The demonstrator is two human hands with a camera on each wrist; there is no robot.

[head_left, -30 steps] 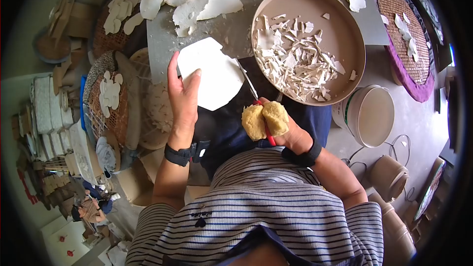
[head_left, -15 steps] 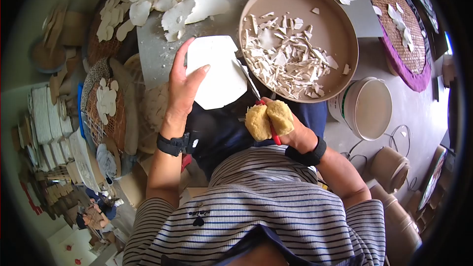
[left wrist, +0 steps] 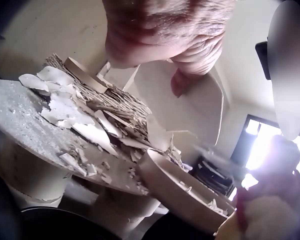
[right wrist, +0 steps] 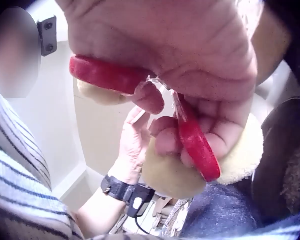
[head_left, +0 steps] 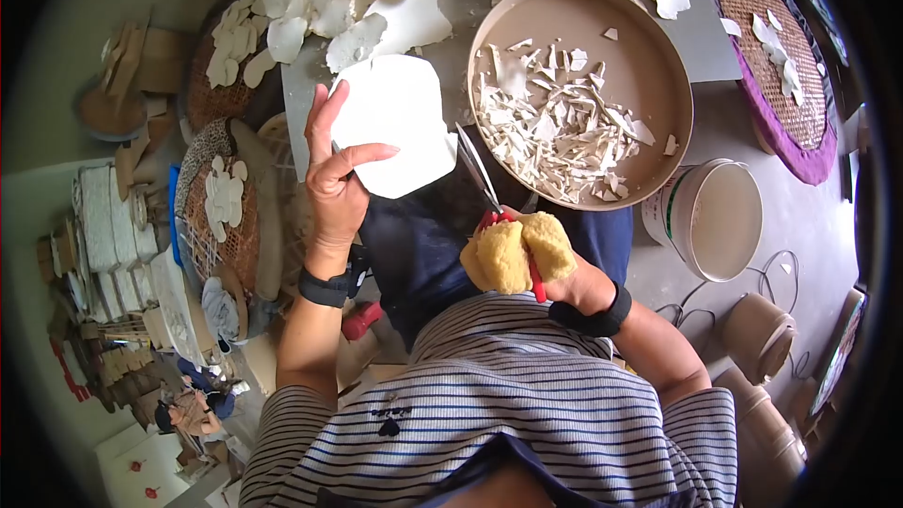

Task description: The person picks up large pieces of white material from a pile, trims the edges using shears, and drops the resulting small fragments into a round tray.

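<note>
From where I stand, the white sheet [head_left: 400, 122] is up in the air over the person's lap, pinched in the left hand [head_left: 340, 179], with the thumb laid across its face and other fingers at its left edge and behind. The right hand [head_left: 581, 280] is curled round the red-handled scissors [head_left: 478, 165], with yellow spongy padding [head_left: 503, 254] bulging about the grips; the blade tips are close by the sheet's right edge, though I cannot tell whether they touch it. The sheet looks light and stiff: it stands out flat from that grip at one side, hardly sagging. I'd judge it brittle too, seeing the splintery offcuts [head_left: 555, 122] in the round tray [head_left: 649, 66] and the jagged-edged pale pieces [head_left: 414, 14] heaped on the tabletop [head_left: 710, 61]. Its face looks smooth, perhaps a bit slippery, so the thumb wants to lie broad and flat rather than dig in. The best hold, to my mind, is well in from the left edge, opposite the blades, with fingers backing it; a corner grip might crack it or let it twist.
</note>
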